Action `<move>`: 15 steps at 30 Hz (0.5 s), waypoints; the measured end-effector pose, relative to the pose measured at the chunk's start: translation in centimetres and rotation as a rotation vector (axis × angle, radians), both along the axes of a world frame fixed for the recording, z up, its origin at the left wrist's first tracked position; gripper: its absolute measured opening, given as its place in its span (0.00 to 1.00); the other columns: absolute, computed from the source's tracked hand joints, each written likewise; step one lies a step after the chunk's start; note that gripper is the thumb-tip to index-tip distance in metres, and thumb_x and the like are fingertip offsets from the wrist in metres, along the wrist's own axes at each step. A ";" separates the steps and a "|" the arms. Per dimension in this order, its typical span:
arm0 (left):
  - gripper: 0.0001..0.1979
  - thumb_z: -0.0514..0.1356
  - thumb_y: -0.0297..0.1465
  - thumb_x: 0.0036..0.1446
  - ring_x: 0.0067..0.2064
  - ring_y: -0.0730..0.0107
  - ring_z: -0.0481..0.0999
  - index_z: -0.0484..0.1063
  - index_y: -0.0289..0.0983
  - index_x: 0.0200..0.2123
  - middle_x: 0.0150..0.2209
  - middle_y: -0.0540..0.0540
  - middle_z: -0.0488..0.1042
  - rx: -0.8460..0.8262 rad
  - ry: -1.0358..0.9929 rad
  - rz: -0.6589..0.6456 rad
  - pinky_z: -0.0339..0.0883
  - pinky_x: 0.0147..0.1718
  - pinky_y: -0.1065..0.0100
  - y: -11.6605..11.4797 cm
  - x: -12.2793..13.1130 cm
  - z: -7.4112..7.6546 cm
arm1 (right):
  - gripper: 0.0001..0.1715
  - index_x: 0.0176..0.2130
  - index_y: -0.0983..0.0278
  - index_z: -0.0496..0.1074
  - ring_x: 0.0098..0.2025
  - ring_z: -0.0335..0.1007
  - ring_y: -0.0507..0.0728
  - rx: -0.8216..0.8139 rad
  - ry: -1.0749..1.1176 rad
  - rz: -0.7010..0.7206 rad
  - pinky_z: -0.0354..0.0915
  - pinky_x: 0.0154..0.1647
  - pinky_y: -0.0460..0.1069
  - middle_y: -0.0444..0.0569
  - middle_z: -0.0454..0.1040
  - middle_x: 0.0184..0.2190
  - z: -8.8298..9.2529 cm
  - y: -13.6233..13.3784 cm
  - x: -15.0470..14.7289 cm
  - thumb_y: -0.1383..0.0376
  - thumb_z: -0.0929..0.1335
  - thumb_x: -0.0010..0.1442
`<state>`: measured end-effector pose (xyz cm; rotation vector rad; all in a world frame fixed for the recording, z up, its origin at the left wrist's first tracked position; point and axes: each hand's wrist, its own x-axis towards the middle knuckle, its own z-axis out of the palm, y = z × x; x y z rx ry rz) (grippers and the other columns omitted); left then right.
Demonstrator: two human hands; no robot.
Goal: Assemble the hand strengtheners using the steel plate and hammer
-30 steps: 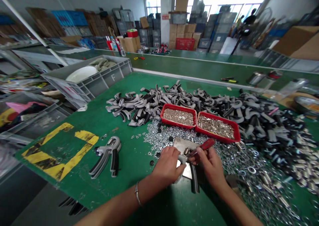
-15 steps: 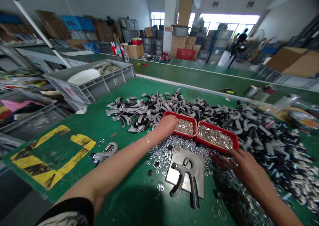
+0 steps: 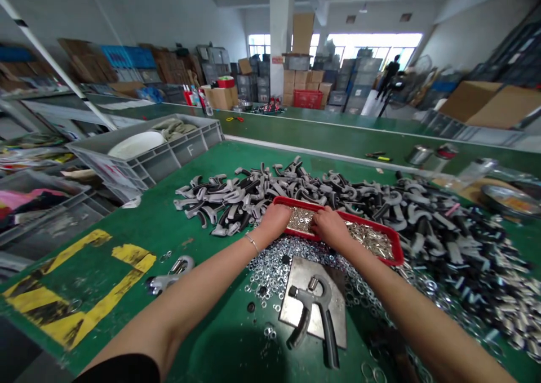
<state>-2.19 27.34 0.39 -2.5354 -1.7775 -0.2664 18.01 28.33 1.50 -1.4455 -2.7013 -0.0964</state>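
My left hand [image 3: 276, 221] is closed at the left end of a red tray [image 3: 279, 201] filled with small metal pieces [image 3: 301, 218]. Its fingertips are hidden, so anything in them cannot be seen. At the same tray's right end, my right hand [image 3: 330, 228] reaches in with its fingers pinched together over the pieces. Whatever they hold is too small to make out. Beside it, a second red tray [image 3: 397, 246] contains small metal pins [image 3: 372, 239]. Nearer me, a grey hand gripper [image 3: 325, 301] with black handles and a spring lies on a metal plate [image 3: 291, 310].
Many loose grey and black handles [image 3: 236, 194] are heaped behind the trays and to the right. Loose nuts and washers [image 3: 266, 273] surround the plate. Another hand gripper [image 3: 171, 276] lies by my left forearm. A grey crate [image 3: 177, 152] stands at the back left.
My right hand has moved left from the second tray's near right corner into the tray of small pieces. My left hand stays at that tray. The view has shifted slightly.
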 end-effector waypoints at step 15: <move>0.09 0.57 0.27 0.62 0.41 0.68 0.78 0.76 0.35 0.42 0.40 0.45 0.80 -0.039 -0.646 0.060 0.71 0.44 0.68 -5.1 -1.0 1.2 | 0.08 0.37 0.63 0.69 0.35 0.74 0.54 -0.210 0.457 -0.125 0.66 0.36 0.47 0.47 0.78 0.34 1.4 -8.1 3.4 0.64 0.62 0.66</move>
